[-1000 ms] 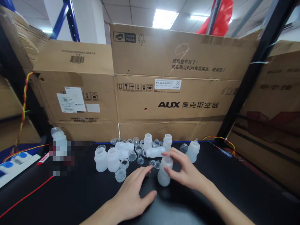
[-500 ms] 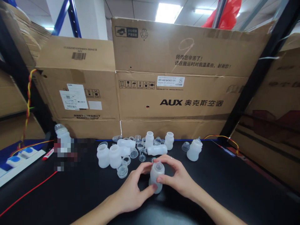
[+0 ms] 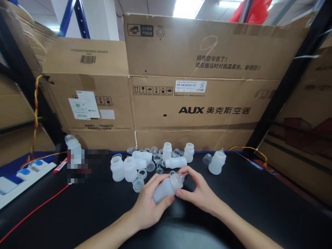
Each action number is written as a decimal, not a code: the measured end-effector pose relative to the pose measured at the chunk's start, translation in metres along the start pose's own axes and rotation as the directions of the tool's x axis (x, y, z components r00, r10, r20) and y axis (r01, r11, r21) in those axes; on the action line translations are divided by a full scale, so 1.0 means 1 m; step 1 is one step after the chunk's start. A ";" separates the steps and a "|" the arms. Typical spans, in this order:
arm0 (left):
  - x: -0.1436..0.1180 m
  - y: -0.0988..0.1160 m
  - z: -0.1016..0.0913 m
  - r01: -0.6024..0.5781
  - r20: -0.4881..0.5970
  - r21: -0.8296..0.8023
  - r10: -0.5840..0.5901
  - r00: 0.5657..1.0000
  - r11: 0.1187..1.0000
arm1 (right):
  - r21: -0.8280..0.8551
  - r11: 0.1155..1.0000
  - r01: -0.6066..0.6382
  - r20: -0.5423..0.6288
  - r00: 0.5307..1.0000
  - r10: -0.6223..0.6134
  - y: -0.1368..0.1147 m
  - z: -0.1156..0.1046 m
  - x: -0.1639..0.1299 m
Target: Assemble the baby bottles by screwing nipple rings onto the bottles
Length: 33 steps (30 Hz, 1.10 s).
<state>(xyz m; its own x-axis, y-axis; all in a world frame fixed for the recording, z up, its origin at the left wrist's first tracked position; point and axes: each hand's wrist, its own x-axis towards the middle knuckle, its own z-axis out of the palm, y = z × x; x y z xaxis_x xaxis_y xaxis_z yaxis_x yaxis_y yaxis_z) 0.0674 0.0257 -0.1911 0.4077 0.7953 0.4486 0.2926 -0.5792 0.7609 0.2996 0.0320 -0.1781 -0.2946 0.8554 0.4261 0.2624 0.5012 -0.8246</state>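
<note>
Held item: translucent bottle (image 3: 166, 188), tilted, neck pointing up and to the right, just above the black table (image 3: 259, 207).
Left hand (image 3: 149, 204): wrapped around the bottle's body, fingers closed on it.
Right hand (image 3: 198, 192): fingertips pinching the bottle's nipple end.
Behind: cluster of loose bottles (image 3: 124, 168), caps and small funnels (image 3: 157, 162); one bottle (image 3: 216, 162) standing apart on the right.
Backdrop: cardboard boxes (image 3: 194, 103).

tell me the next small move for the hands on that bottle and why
Probably a twist of the nipple cap with the right hand while the left hand steadies the bottle: the bottle is tilted, the left hand wraps its body, and the right fingertips pinch its top.
</note>
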 end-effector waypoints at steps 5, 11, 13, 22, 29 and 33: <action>0.002 -0.005 -0.005 0.028 -0.069 0.040 -0.025 0.997 0.999 | -0.008 0.998 0.059 0.029 0.998 -0.058 0.000 -0.004 -0.001; 0.003 -0.005 -0.007 -0.005 0.005 0.062 0.004 1.000 0.998 | -0.036 0.991 0.127 0.127 0.984 -0.121 -0.003 -0.007 -0.003; 0.002 -0.004 -0.006 -0.002 0.022 0.071 0.001 1.000 0.997 | -0.093 0.992 0.090 0.145 0.986 -0.076 -0.003 -0.009 -0.002; 0.003 -0.004 -0.002 -0.023 0.033 0.043 0.021 0.999 0.999 | -0.280 0.948 0.149 0.230 0.970 -0.085 -0.016 -0.025 -0.003; 0.002 -0.006 -0.003 -0.023 0.111 0.063 0.016 0.994 0.998 | -0.370 0.929 0.010 0.243 0.966 0.086 -0.011 -0.015 -0.003; 0.001 -0.006 -0.002 -0.048 0.122 0.111 0.034 0.992 0.993 | -0.463 0.886 -0.029 0.235 0.960 0.154 -0.005 -0.010 -0.002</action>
<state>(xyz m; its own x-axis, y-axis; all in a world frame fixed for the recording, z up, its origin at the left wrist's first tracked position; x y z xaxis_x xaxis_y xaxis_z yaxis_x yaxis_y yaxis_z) 0.0645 0.0301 -0.1950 0.5199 0.7473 0.4137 0.3673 -0.6329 0.6816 0.3082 0.0289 -0.1707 -0.4587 0.8671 0.1944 0.6659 0.4803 -0.5709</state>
